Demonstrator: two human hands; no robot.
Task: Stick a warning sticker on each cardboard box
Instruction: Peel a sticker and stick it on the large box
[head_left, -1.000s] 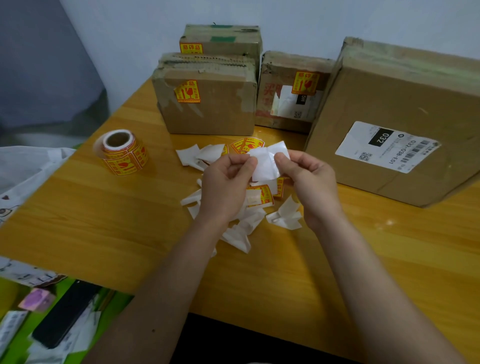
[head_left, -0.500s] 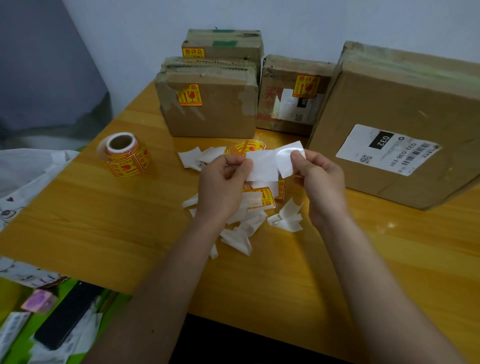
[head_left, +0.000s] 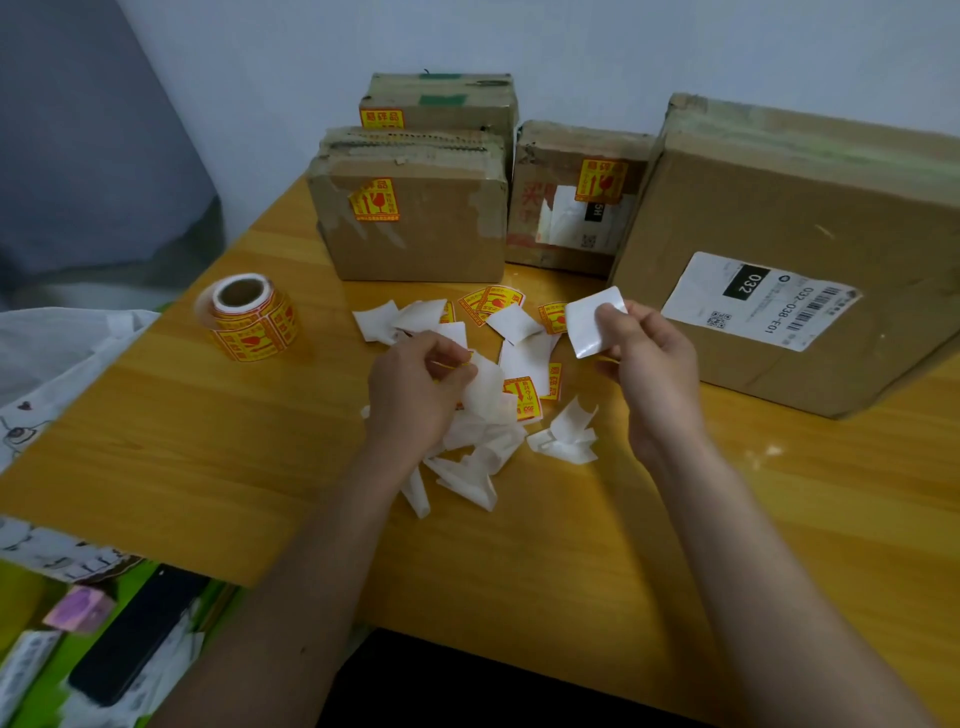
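My right hand pinches a white square piece with rounded corners, its white side toward me, just in front of the large cardboard box. That box shows only a white shipping label. My left hand grips a curled white backing paper above the pile of scraps. Three smaller boxes stand behind: the front left one, the rear one and the middle one, each with a yellow-red warning sticker. Loose stickers lie on the table.
A sticker roll stands on the wooden table at the left. A white plastic bag overlaps the table's left edge. Below the table lie a black phone and papers. The wall is right behind the boxes.
The two hands have pulled apart and the piece has split. The right hand moved right with the white square; the left hand dropped toward the pile with the backing paper.
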